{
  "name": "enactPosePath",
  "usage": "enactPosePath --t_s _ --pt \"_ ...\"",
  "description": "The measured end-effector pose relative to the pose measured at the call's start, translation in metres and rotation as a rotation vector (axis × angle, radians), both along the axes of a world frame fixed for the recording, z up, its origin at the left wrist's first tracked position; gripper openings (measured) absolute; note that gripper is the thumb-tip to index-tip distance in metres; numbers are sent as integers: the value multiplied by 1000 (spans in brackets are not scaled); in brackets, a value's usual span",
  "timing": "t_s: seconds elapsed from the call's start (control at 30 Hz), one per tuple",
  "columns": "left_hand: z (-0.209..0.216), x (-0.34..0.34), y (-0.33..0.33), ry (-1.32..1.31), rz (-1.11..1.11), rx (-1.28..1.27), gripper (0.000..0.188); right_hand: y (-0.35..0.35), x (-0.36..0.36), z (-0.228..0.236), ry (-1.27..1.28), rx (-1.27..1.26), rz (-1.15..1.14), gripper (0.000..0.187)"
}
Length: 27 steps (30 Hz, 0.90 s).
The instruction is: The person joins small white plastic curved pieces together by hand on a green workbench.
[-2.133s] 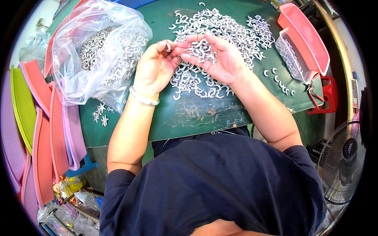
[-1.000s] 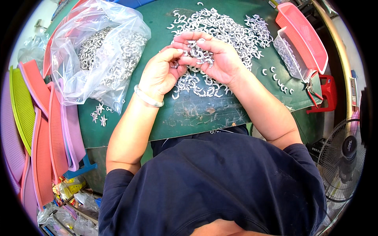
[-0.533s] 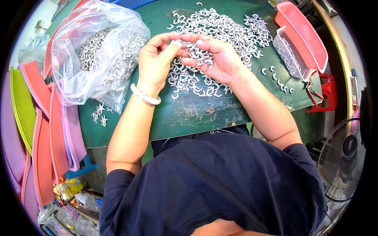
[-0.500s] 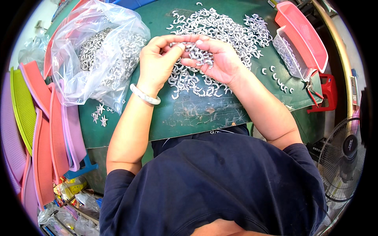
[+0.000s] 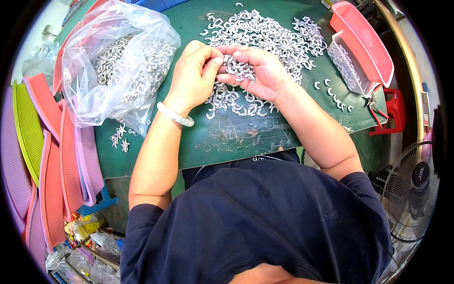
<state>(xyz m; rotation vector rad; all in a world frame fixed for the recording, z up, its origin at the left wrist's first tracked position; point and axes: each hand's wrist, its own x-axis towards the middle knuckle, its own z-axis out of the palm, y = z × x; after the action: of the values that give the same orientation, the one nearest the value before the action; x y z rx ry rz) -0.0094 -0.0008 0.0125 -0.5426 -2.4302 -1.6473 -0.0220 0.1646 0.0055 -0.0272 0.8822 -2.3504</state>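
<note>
My right hand (image 5: pixel 270 75) is turned palm up, its fingers curled around a handful of small silvery crescent-shaped metal pieces (image 5: pixel 242 71). At the left side of that handful, my left hand (image 5: pixel 193 71) pinches thumb and forefinger together; whatever is between them is too small or hidden to make out. A pale bangle circles my left wrist. Beneath and beyond both hands spreads a large pile of the same metal crescents (image 5: pixel 255 29) on the green tabletop (image 5: pixel 208 146).
A clear plastic bag (image 5: pixel 137 71) full of metal pieces stands at left, with star-shaped pieces (image 5: pixel 124 145) nearby. Right: a clear box (image 5: pixel 347 66), pink basket (image 5: pixel 366 42), red-handled pliers (image 5: pixel 376 111) and stray crescents (image 5: pixel 336 98). Stacked colourful baskets (image 5: pixel 52 170) and a fan (image 5: pixel 418 180) flank me.
My left hand has drawn slightly back toward the left, its fingers now bent into a pinch rather than reaching behind the right fingertips. The right hand has barely moved and keeps its handful.
</note>
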Motion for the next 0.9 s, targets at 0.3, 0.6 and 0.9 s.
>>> enactPosePath --t_s 0.3,0.6,0.9 --pt "1 -7 -15 -628 -120 769 16 2 -3 4 9 -28 -12 33" --pt "10 -1 -4 -531 -96 703 9 2 -2 2 -11 -21 20 30" --pt "6 -1 0 -237 13 64 10 -2 2 3 -23 77 -22 29"
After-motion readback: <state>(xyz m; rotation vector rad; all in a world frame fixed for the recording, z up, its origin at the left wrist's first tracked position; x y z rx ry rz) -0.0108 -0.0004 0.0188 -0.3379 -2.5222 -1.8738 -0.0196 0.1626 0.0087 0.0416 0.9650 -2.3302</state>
